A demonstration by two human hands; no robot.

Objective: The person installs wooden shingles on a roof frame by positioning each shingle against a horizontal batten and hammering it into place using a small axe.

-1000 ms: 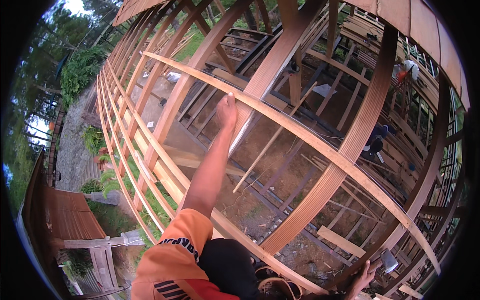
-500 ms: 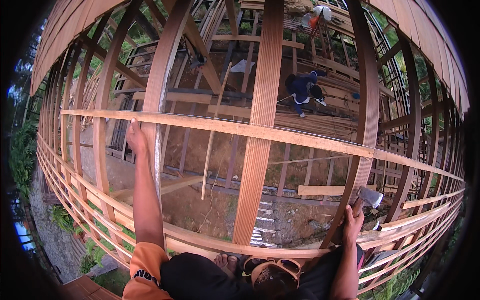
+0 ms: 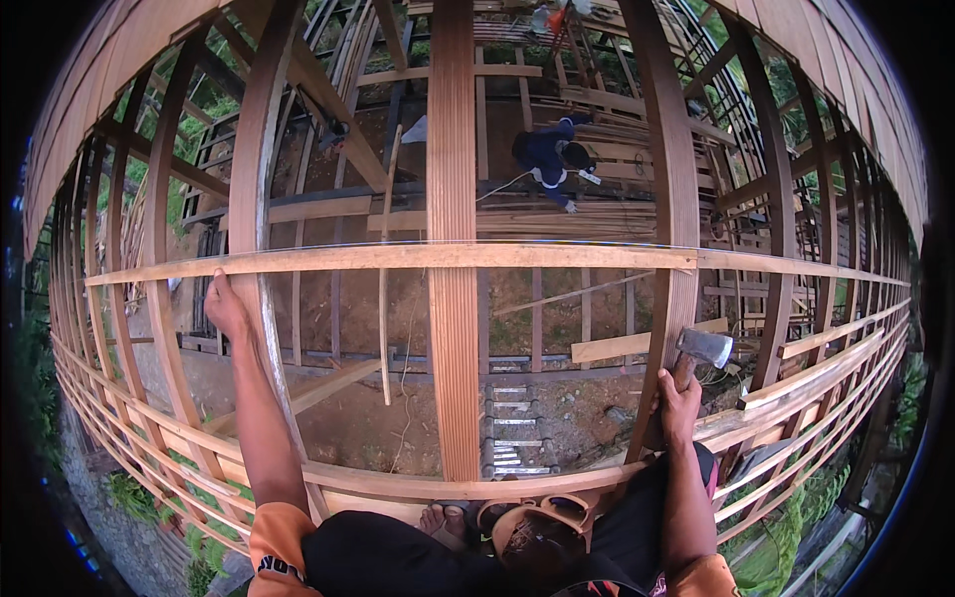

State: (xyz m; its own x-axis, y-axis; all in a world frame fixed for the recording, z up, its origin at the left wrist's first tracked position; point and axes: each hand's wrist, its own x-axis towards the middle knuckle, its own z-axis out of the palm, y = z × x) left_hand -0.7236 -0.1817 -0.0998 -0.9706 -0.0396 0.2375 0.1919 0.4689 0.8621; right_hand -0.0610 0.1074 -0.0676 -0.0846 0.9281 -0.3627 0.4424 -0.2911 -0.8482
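The right hand (image 3: 679, 406) clenches a hatchet (image 3: 704, 347) by its handle; the left hand (image 3: 228, 306) (whether its fingers grip, I cannot tell) touches a long wooden strip (image 3: 398, 258) across the beams (image 3: 453, 378).

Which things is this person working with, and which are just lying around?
Working with:
- long wooden batten, left hand at its lower edge
- hatchet, gripped in the right hand
- wooden rafters that the batten lies across

Seem to be just lying around:
- pale board down below
- whitish sheet, farther off
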